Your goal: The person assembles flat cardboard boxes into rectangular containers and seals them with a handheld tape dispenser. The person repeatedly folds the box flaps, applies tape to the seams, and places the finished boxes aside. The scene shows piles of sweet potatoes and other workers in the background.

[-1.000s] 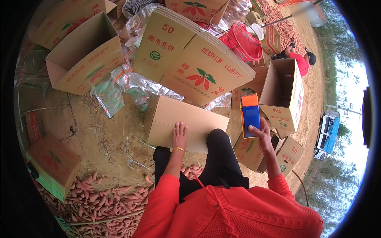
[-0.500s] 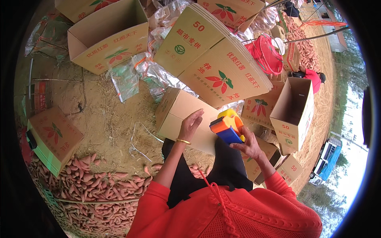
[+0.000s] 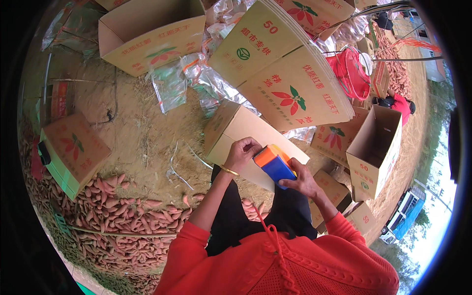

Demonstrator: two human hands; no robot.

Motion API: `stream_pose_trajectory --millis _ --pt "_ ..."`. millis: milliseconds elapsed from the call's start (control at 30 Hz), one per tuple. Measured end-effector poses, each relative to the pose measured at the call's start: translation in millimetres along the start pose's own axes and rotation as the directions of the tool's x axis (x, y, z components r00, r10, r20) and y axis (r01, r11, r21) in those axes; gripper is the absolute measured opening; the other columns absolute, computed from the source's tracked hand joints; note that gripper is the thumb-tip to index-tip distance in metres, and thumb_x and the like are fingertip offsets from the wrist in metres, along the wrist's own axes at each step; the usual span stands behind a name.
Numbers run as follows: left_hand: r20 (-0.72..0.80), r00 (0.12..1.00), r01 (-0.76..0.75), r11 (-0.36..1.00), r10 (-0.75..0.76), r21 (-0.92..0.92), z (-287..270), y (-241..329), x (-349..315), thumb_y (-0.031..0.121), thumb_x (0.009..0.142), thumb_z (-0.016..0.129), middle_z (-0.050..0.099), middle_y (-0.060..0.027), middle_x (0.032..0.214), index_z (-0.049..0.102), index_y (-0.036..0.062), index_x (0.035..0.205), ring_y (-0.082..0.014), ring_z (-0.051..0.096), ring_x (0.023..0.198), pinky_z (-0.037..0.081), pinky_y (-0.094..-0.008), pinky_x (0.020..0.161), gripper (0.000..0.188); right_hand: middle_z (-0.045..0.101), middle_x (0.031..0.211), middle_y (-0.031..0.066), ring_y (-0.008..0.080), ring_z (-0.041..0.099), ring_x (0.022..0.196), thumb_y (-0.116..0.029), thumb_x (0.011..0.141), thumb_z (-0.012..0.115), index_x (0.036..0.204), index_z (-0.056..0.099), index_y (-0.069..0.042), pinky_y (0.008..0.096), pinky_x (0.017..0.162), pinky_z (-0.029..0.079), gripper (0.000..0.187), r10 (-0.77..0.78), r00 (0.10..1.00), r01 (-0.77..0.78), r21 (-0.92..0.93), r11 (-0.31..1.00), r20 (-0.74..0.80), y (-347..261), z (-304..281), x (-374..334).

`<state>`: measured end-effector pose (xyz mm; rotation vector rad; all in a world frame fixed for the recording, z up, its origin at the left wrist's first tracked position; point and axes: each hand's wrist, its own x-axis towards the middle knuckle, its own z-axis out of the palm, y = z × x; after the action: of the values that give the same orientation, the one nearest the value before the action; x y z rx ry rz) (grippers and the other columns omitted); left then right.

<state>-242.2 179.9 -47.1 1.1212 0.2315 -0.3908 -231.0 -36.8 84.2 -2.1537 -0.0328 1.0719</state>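
Note:
My right hand (image 3: 304, 181) grips an orange, blue and yellow packing tape dispenser (image 3: 277, 167) over my lap. Beside the dispenser's orange end is my left hand (image 3: 244, 153), a gold bangle on its wrist. Its fingers are curled together at that end, and what they pinch, if anything, is too small to make out. Beneath both hands a closed plain brown carton (image 3: 231, 129) lies by my knees, its blank face turned up toward me.
A stack of flattened printed cartons (image 3: 295, 83) leans just beyond the carton. Open boxes stand at the far left (image 3: 152, 39) and right (image 3: 376, 142). Sweet potatoes (image 3: 123, 211) cover the ground at lower left. Clear plastic bags (image 3: 169, 88) lie behind.
My left hand has gone from open fingers to curled ones and come up against the dispenser. The dispenser has turned in my right hand and dropped slightly. The view has shifted.

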Motion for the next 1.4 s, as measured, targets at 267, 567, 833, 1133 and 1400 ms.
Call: stream_pose_trajectory --millis 267,567,833,1133,1400 --pt "-0.347 0.936 0.097 0.991 -0.058 0.094 -35.7 -29.7 10.5 0.005 0.085 0.063 0.058 0.0015 0.065 0.062 0.0008 0.075 -0.0042 0.05 0.06 0.042 -0.021 0.056 0.011 0.058 0.078 0.0145 0.0215 0.057 0.074 -0.05 0.07 0.076 0.091 0.052 0.002 0.0355 0.068 0.046 0.061 0.13 0.989 -0.133 0.042 0.99 0.075 -16.0 29.5 51.2" --pt "-0.656 0.754 0.136 0.982 -0.02 0.127 -195.4 -84.4 64.6 0.012 0.081 0.067 0.058 0.0013 0.064 0.065 0.0028 0.073 -0.0056 0.048 0.055 0.04 -0.0212 0.052 0.013 0.053 0.072 0.0133 0.0201 0.053 0.071 -0.048 0.071 0.074 0.086 0.051 0.002 0.034 0.067 0.043 0.057 0.188 0.977 -0.191 0.015 0.982 0.104 9.3 33.7 30.0" --pt "-0.527 0.85 0.131 0.965 0.009 0.227 -225.8 -161.8 100.4 0.007 0.079 0.063 0.059 -0.0025 0.074 0.061 0.0077 0.077 -0.0138 0.056 0.068 0.046 -0.0306 0.06 0.002 0.049 0.066 0.0118 0.0202 0.049 0.064 -0.047 0.07 0.075 0.084 0.047 0.001 0.035 0.061 0.04 0.057 0.206 0.97 -0.192 -0.107 0.975 0.131 5.2 37.8 53.8" --pt "-0.596 0.802 0.136 0.983 -0.037 0.122 -221.9 -170.2 100.9 0.014 0.08 0.068 0.06 0.0013 0.066 0.066 0.0013 0.074 -0.0059 0.05 0.058 0.04 -0.0225 0.053 0.014 0.049 0.065 0.0127 0.0231 0.049 0.063 -0.049 0.069 0.076 0.083 0.047 0.001 0.0355 0.061 0.04 0.059 0.22 0.964 -0.212 -0.068 0.975 0.149 0.1 42.5 66.3" --pt "-0.603 0.798 0.155 0.963 0.009 0.219 -221.8 -223.3 99.5 0.015 0.079 0.069 0.062 -0.0003 0.066 0.067 0.002 0.075 -0.0067 0.053 0.06 0.043 -0.0234 0.056 0.014 0.055 0.076 0.0159 0.0302 0.054 0.073 -0.054 0.068 0.074 0.092 0.052 0.002 0.0392 0.069 0.042 0.065 0.273 0.944 -0.245 -0.163 0.956 0.184 12.6 43.3 66.0"
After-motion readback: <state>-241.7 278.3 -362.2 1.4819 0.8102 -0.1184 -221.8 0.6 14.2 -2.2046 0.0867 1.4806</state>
